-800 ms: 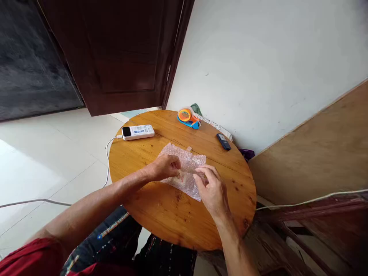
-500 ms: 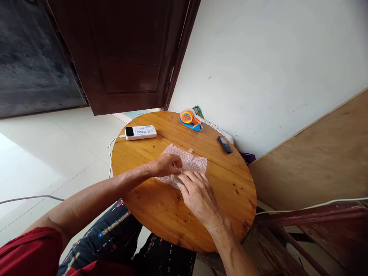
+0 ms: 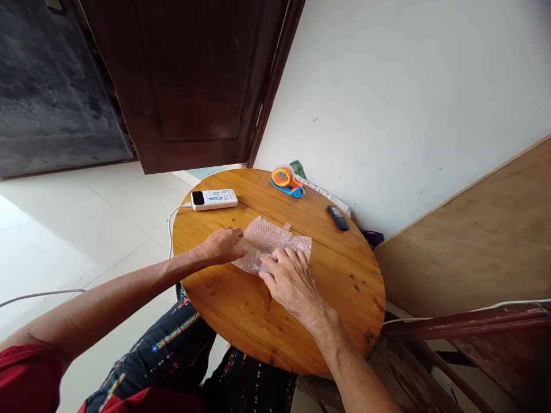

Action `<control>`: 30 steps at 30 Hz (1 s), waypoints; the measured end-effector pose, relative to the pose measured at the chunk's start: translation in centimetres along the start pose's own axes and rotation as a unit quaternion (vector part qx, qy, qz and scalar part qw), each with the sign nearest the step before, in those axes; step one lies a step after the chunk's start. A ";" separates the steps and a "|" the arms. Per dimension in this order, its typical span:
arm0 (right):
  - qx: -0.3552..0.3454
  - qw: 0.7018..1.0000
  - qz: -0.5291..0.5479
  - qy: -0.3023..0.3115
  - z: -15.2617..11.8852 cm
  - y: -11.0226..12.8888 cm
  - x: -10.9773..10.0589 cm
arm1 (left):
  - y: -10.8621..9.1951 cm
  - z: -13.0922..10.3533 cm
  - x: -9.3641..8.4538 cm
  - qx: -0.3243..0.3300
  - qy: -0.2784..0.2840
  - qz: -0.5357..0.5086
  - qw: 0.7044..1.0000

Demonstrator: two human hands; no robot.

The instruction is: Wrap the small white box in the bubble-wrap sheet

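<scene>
A sheet of pinkish clear bubble wrap [image 3: 264,234] lies on the round wooden table [image 3: 232,312], its near side folded over. My left hand [image 3: 224,244] is closed at the left edge of the wrap, thumb and fingers pinching the plastic. Across the near right part, my right hand [image 3: 290,279] presses down with bent fingers and thumb, gripping the folded layer. Whatever lies under the fold is hidden by the plastic and my fingers.
Behind the wrap, a white power bank [image 3: 214,199] with a plugged-in cable sits at the back left. An orange and blue tape dispenser [image 3: 287,181] stands at the back edge. A dark blurred item [image 3: 338,218] lies at the right, near the white wall [image 3: 387,115].
My left hand has moved left from the middle of the bubble wrap to its left edge. My right hand has shifted slightly left, still on the wrap.
</scene>
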State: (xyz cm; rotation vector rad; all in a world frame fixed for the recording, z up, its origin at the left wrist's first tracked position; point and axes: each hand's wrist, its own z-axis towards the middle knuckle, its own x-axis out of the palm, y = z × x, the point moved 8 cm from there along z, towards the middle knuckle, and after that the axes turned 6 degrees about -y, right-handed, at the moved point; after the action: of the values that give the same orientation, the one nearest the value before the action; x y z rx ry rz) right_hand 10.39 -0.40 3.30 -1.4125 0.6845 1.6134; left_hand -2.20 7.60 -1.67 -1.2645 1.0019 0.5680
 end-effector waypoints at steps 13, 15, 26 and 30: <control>-0.009 0.998 0.000 0.060 1.0 0.0 0.6 | 1.1 0.5 0.4 -0.120 0.107 -0.095 0.982; -0.009 0.998 0.002 0.062 1.1 0.0 0.6 | 0.7 0.5 0.4 -0.120 0.095 -0.119 0.981; 0.086 0.991 0.099 0.035 1.5 -1.3 0.5 | -3.4 0.1 1.9 -0.115 0.099 -0.311 0.938; 0.108 0.983 0.147 -0.002 1.1 -1.6 -0.1 | -5.5 -0.3 2.2 -0.101 0.116 -0.332 0.931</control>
State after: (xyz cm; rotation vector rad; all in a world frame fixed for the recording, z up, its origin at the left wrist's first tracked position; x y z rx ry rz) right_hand 11.28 1.24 3.84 -1.1918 1.0729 1.7039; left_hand 3.29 5.60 -0.76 -1.7750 0.6464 -0.0115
